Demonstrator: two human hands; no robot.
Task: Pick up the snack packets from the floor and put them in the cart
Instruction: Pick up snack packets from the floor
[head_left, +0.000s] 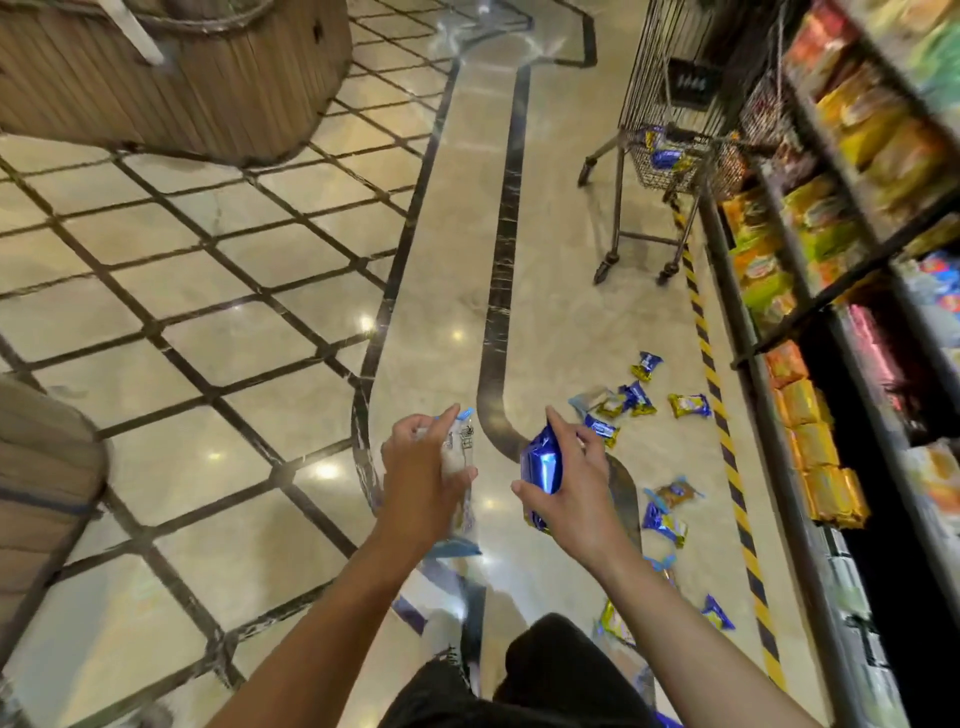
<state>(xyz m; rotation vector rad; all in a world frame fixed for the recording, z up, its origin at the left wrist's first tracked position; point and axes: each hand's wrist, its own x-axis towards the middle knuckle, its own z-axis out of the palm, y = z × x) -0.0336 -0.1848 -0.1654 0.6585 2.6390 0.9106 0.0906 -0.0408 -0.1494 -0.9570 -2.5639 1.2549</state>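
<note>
Both hands are loaded: the left hand grips a pale, see-through packet with blue trim, fingers curled round its side, and the right hand grips a shiny blue packet, thumb below and fingers over the top. Both are held up in front of the body, well clear of the floor. The cart stands further up the aisle, hard against the shelving on the right, and a few blue and yellow packets already lie in its lower basket. Many more snack packets are scattered on the floor between the person and the cart, with another scatter closer in by the right forearm, near the striped hazard tape. The main risk from here is underfoot, I'd say: the way to the cart runs straight through that litter, and a slick foil wrapper on polished stone could slide under a step or get crushed. The left packet hangs long below the hand and looks held only at its upper part, so it may slip or swing loose while walking; the blur there makes the hold hard to judge. At the cart, a toss from a distance could bounce off the wire rim or land on the shelving instead, so carrying each packet right over the basket seems safer
</note>
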